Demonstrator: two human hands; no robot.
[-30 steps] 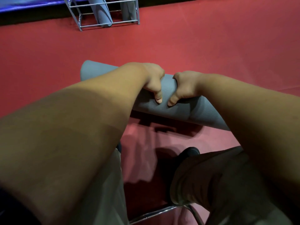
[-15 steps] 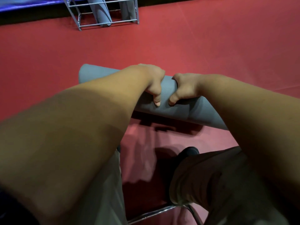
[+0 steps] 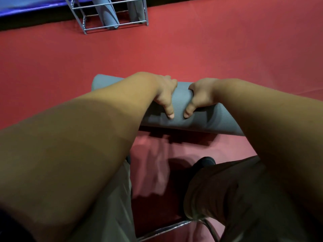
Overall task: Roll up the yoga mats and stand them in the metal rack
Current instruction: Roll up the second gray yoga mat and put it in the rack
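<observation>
Head view: left hand (image 3: 166, 95) and right hand (image 3: 201, 95) grip rolled mat (image 3: 218, 119) over red floor (image 3: 209, 49), rack (image 3: 146, 13) beyond.

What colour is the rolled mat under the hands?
The rolled mat is grey-blue, finely ribbed; best seen in the head view.

single head cam, wide-angle, looks fwd + down; forearms (image 3: 90, 137) v. close; metal rack (image 3: 125, 24) far, top edge.

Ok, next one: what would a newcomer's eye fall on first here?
Two bare forearms fill the foreground, left hand and right hand gripping a rolled grey yoga mat against the red floor. At top left, the metal rack holds a bluish roll and a grey roll.
</observation>
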